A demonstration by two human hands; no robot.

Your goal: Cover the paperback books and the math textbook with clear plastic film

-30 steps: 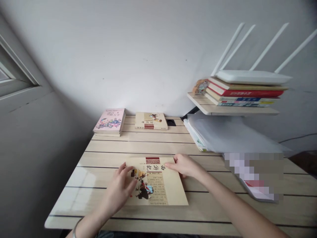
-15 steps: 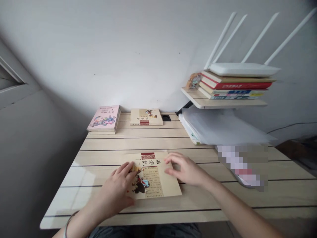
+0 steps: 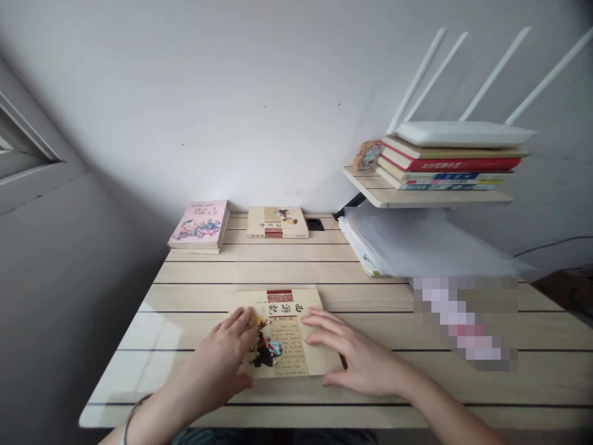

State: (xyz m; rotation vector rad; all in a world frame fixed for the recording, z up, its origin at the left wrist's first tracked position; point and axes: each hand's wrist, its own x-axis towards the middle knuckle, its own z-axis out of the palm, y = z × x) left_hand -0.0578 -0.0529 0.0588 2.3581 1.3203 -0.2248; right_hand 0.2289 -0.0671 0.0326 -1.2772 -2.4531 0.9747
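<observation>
Pale wall (image 3: 231,123) takes up most of the top of the frame, and below it a light slatted table (image 3: 278,270) runs across the middle and bottom. Messy pile of papers (image 3: 430,244) at middle right, tucked partly under a small shelf (image 3: 445,198). On that shelf, upper right, a stack of books (image 3: 463,164) has a white router (image 3: 463,133) sitting on top (four antennas, all leaning right). The cream book (image 3: 282,334) lies flat at lower center, cover up, lettering sideways. Left hand (image 3: 220,355) is laid over its left part, fingers fairly close together, thumb out near the bottom edge. Right hand (image 3: 354,355) is at its right side, fingers fanned wide over the cover, thumb apart by the lower right corner. Pink-topped books (image 3: 199,225) are stacked at middle left, then a second cream book (image 3: 278,224) near the wall, center. Smallest thing: a bracelet (image 3: 128,420) on the left wrist, bottom left.
</observation>
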